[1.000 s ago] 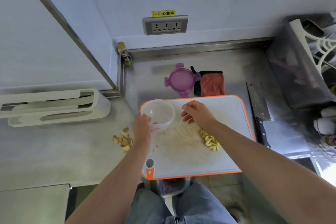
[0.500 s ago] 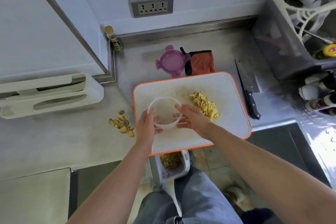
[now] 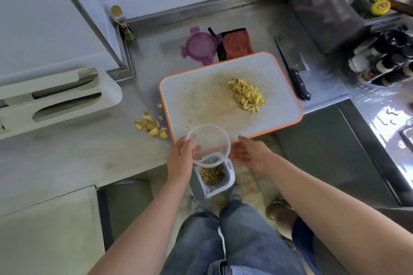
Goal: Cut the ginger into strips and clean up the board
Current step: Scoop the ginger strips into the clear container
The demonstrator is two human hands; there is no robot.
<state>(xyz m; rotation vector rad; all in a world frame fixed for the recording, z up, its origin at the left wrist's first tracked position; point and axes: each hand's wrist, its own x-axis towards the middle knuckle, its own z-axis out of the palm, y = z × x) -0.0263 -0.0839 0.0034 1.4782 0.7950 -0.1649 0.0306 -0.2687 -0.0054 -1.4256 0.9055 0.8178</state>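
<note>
Withdrawn from mid-board, the clear container [image 3: 226, 138] now overhangs the cutting board's [image 3: 201, 87] near edge, gripped by the left hand [image 3: 181, 158]. The right hand [image 3: 250, 154] lies beside it, fingers extended, empty. Ginger strips [image 3: 247, 95] are heaped on the board's right half.

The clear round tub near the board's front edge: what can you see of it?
The clear tub looks like thin see-through plastic, round, lidless and seemingly empty. The left hand grips its left rim, holding it mouth-up above the near edge of the cutting board and the floor bin.
</note>
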